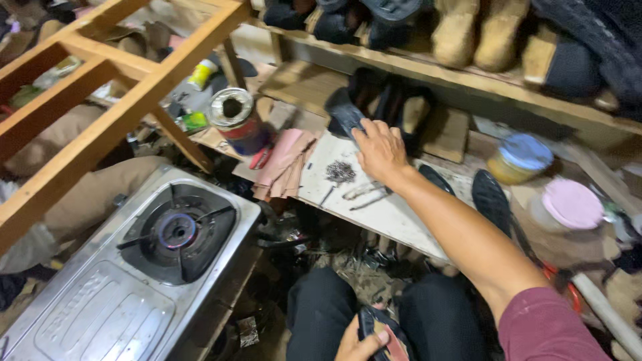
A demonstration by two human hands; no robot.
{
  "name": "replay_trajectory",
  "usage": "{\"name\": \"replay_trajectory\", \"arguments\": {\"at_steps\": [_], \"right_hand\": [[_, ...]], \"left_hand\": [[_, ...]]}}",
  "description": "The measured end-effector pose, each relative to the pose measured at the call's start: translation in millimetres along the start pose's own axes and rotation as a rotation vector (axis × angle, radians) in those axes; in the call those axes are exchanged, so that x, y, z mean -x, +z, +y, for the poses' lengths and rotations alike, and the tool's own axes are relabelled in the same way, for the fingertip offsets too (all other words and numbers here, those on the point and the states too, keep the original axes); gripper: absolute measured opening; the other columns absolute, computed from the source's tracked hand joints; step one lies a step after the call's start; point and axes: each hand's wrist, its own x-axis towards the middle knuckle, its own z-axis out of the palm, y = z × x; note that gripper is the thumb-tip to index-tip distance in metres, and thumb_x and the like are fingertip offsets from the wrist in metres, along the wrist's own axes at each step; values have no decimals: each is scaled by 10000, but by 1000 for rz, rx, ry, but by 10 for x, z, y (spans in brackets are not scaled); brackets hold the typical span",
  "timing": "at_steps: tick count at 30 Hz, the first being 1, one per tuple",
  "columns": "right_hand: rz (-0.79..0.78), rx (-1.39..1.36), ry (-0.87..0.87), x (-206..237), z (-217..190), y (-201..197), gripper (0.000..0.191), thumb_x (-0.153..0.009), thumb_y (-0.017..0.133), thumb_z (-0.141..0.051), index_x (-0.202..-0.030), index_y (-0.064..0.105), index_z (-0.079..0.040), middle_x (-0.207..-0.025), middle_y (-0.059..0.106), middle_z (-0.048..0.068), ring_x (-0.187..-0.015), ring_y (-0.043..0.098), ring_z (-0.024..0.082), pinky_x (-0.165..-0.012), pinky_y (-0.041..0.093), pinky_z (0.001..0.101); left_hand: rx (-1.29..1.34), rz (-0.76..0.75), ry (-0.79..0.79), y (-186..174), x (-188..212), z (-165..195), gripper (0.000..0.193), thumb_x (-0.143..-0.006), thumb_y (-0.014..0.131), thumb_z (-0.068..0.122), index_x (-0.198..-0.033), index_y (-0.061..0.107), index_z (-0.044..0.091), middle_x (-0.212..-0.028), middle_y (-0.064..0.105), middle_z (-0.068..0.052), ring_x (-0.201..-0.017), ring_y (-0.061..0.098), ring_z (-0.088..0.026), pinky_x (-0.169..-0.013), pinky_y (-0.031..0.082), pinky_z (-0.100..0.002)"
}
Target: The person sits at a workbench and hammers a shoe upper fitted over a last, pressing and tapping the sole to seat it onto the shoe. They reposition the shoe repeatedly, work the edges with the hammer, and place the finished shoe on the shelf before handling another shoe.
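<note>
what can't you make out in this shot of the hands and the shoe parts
- Head view: the left hand and the shoe piece it grips are cut off by the bottom edge.
- Head view: the right hand covers part of the dark sole, so its grip is unclear.
- Head view: the small metal pile on the board is too small to identify.

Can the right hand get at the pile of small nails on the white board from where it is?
Probably yes. The right hand rests on a dark shoe sole just beside the nail pile, and nothing lies between them on the board.
</note>
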Motion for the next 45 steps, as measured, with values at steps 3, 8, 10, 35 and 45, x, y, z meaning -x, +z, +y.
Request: {"name": "replay_trajectory", "arguments": {"at_steps": [3, 8, 10, 35, 45], "right_hand": [[-52, 86, -3, -295, -32, 113, 574, -790, 788, -232, -1328, 654, -82, -1282, 587, 165, -1152, 539, 352, -894, 436, 512], [100, 118, -61, -349, 46, 26, 345, -996, 691, -154, -1333, 675, -83, -1094, 703, 109, -995, 670, 307, -858, 540, 451], [244, -147, -7, -68, 91, -134, 367, -982, 667, -148, -1340, 666, -65, -1130, 714, 147, -957, 686, 329, -818, 551, 418], [-244, -476, 1043, 5023, -361, -656, 591, -805, 826, -301, -1318, 657, -61, -1232, 688, 127, -1096, 698, 225, -929, 561, 357], [-251, -601, 1036, 4576, -54, 68, 826, -646, 915, -258, -1379, 647, 10, -1234, 709, 253, -1144, 705, 333, -1019, 528, 436]], "left_hand": [[51, -3, -19, -41, -62, 69, 732, -764, 726, 160, -1435, 519, -50, -983, 735, -115, -966, 725, -216, -988, 538, -369], [76, -21, -24, -81, -26, 69, 714, -812, 706, 154, -1468, 454, 29, -1087, 731, -125, -1045, 714, -209, -1010, 523, -351], [48, -45, 9, -80, -21, 51, 686, -834, 712, 160, -1452, 440, 41, -1134, 730, -129, -1077, 705, -206, -1020, 518, -346], [-324, -315, -48, 65, 797, -651, 897, -722, 908, 112, -1411, 340, 26, -1161, 671, -144, -1057, 645, -182, -927, 526, -330], [-596, -192, 199, -178, 1058, 12, 290, -885, 812, 182, -1088, 713, 1, -948, 728, -62, -894, 662, -108, -826, 548, -292]]}}
